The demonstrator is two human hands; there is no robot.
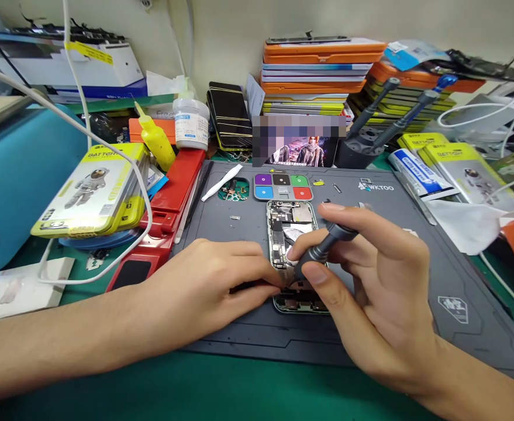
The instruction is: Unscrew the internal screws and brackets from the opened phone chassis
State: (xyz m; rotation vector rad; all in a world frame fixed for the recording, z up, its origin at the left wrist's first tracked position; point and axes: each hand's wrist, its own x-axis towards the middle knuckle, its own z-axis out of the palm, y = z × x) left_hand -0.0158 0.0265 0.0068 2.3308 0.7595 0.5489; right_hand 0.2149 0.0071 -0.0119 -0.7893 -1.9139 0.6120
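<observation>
This is a phone-repair workshop: an opened, slim rectangular smartphone with bare circuitry lies on a dark-grey printed work mat. From that phone, flat yellow-and-white battery boxes sit at ten o'clock, a white plastic paste tub at eleven, stacked flat orange boxes at twelve, and grey rod-shaped tools in a dark round holder at one.

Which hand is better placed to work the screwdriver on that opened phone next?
Probably the right hand: it grips the screwdriver, angled down toward the opened phone. The left hand has its fingertips at the phone's lower left, so it seems better placed to steady.
</observation>
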